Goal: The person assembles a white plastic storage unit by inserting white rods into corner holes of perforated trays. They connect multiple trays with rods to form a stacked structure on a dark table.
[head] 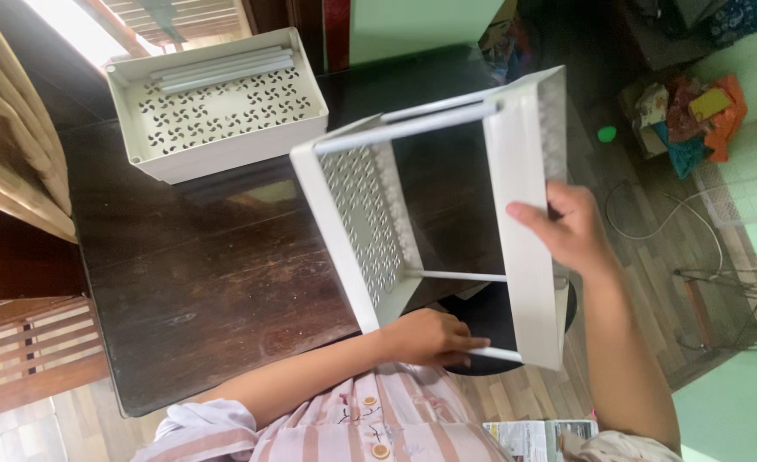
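**Holding a white shelf rack over the dark bench**

Gripping a white two-tier rack, turned on its side above the dark wooden bench. Left hand placed at the lower corner of the rack, fingers closed together along a thin white connecting pole, just beside the perforated tier. Right hand set against the outer face of the second tier, thumb laid over its flat side, remaining fingers wrapped behind and out of view; clamped on that tier. Two tiers joined by slim white poles, one at the upper edge, one crossing lower down. Rack held partly over the bench edge, partly over the wooden floor.

Positioned well apart, on the far part of the bench: a separate white perforated tray, upright, with loose pale poles lying inside along its far wall. Striped pink sleeve visible at the lower edge. Seen on the floor near the wall: a heap of coloured items, a small green ball and a thin cable. Folded printed paper lying near the lap.
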